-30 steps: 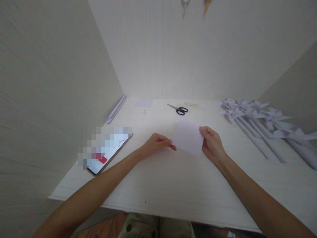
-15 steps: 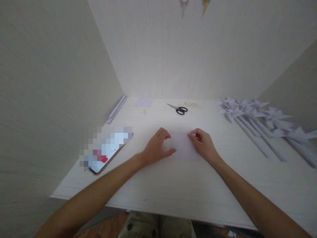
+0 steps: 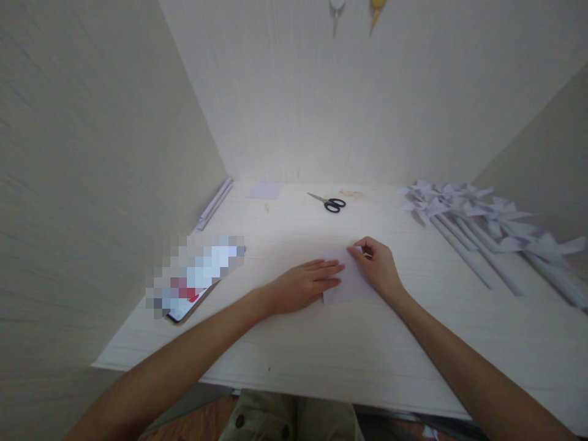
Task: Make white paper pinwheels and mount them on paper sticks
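White desk [image 3: 349, 349] boxed in by pale wall panels on three sides, biggest thing in view. Row of finished paper pinwheels [image 3: 478, 226] on rolled paper sticks lies at 2 o'clock, fanned along the right edge, heads toward the back wall. Phone [image 3: 195, 282] at 9 o'clock near the left front edge, screen pixelated, lying flat and angled. Bundle of rolled paper sticks [image 3: 215, 203] at 10 o'clock, tucked against the left panel. Small pale paper square [image 3: 265, 190] at 11 o'clock near the back wall. Black-handled scissors [image 3: 327, 201] at 12 o'clock, closed as far as I can tell, well apart from both hands. Two small items hang on the back wall at the top edge, cut off, can't tell what they are.

Paper sheet [image 3: 346, 285] lies flat on the desk dead center, between the two hands, touching both. Left hand [image 3: 305, 285] is laid flat, palm down, fingers straight and together, pressing on the sheet's left part; nothing gripped, just weight on it. Right hand [image 3: 374, 264] sits at the sheet's far right corner, fingers curled, thumb and index tips pinched together on the paper's upper edge at about 1 o'clock from the left hand. Whether the corner is folded over under the pinch is too faint to tell. Both forearms run in from the bottom edge.
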Tool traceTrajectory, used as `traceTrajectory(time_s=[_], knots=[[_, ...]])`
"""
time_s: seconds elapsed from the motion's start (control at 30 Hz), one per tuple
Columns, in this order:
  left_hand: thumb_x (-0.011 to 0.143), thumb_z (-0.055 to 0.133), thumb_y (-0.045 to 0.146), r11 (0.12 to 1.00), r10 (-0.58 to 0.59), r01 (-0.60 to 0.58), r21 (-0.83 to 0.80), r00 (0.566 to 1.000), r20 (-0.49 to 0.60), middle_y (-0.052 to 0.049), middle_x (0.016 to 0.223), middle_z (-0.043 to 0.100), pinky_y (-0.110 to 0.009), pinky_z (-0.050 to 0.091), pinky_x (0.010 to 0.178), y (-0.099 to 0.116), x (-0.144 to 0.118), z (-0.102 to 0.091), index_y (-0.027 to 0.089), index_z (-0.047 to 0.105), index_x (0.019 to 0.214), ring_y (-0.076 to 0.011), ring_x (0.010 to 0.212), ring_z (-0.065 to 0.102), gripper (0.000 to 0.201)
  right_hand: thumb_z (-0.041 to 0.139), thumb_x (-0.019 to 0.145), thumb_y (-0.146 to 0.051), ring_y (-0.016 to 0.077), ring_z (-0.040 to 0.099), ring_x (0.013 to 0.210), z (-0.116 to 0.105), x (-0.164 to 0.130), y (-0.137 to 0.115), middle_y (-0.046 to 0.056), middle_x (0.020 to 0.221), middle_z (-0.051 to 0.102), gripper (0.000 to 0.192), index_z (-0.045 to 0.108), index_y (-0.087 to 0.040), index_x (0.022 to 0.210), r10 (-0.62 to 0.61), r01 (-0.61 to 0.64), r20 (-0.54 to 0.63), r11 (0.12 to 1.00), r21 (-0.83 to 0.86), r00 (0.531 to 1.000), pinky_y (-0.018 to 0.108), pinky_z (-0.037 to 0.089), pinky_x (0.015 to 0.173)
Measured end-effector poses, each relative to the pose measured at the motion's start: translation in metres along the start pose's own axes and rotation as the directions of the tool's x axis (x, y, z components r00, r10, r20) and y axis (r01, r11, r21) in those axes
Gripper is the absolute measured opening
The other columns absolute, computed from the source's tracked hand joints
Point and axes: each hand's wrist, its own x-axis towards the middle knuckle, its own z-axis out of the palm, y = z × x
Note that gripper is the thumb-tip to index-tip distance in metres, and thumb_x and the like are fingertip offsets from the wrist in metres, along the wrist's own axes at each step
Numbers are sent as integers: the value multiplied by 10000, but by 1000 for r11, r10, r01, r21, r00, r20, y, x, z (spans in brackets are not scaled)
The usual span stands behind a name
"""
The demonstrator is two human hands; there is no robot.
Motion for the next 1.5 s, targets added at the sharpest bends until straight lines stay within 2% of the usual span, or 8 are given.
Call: traceTrajectory(time_s=[0.23, 0.47, 0.53, 0.7, 0.9, 1.13, 1.37, 1.5], knots=[[782, 431, 329, 989, -53, 62, -137, 996, 66, -144, 1351, 273, -417, 185, 1016, -1, -2, -3, 141, 347, 1257, -243, 1256, 218, 517, 457, 753, -307, 145, 518, 560, -3, -1, -4, 37, 656, 604, 215, 595, -152, 696, -20, 19, 98, 1000, 12, 995, 262, 394, 521], [745, 434, 488, 989, -57, 73, -131, 991, 119, -103, 1388, 198, -459, 115, 1011, -6, -5, -8, 229, 308, 1277, -271, 1276, 132, 605, 351, 801, -214, 201, 578, 909, -2, -6, -3, 62, 1037, 618, 351, 563, -167, 1077, -138, 153, 242, 987, -43, 960, 356, 446, 788], [748, 422, 495, 992, -50, 65, -111, 990, 135, -103, 1391, 189, -467, 110, 1007, -8, -6, -8, 234, 270, 1292, -270, 1278, 127, 622, 325, 801, -166, 191, 524, 1029, -2, -8, -1, 60, 1142, 558, 397, 500, -178, 1158, -250, 284, 325, 957, -60, 912, 377, 410, 880], [762, 359, 524, 993, -113, 116, -14, 982, 153, -140, 1387, 186, -485, 84, 1001, -7, -8, -5, 190, 205, 1315, -272, 1280, 109, 664, 314, 776, -61, 146, 307, 1217, -3, -15, 3, 63, 1327, 349, 493, 378, -174, 1251, -462, 574, 525, 816, -64, 715, 365, 314, 992], [771, 348, 512, 986, -167, 164, 32, 980, 110, -175, 1369, 217, -462, 129, 1008, -5, -11, -6, 128, 250, 1298, -276, 1274, 138, 658, 300, 747, -5, 142, 209, 1254, -5, -15, 6, 72, 1362, 273, 579, 268, -159, 1304, -464, 650, 585, 745, -148, 665, 366, 300, 1002], [817, 350, 218, 993, -96, 97, 66, 995, -14, -147, 1205, 486, -354, 312, 955, 3, -22, -5, 100, 490, 1121, -217, 1119, 430, 355, 269, 740, 34, 144, 171, 1263, -11, -12, 12, 32, 1398, 158, 660, 138, -209, 1339, -441, 658, 583, 718, -227, 682, 360, 290, 1011], [833, 342, 261, 984, -159, 152, 93, 985, 74, -113, 1317, 361, -380, 277, 987, 9, -22, -5, 144, 356, 1240, -212, 1220, 301, 424, 239, 800, -1, 148, 175, 1257, -12, -18, 8, 97, 1379, 219, 605, 37, -162, 1347, -418, 631, 544, 719, -291, 727, 370, 319, 987], [842, 322, 297, 977, -186, 168, 131, 974, 132, -97, 1362, 282, -406, 239, 1003, 10, -21, -7, 174, 294, 1276, -222, 1252, 232, 452, 284, 831, -38, 161, 150, 1264, -15, -20, 6, 101, 1374, 236, 552, 124, -177, 1340, -477, 690, 567, 680, -247, 672, 384, 319, 986]])
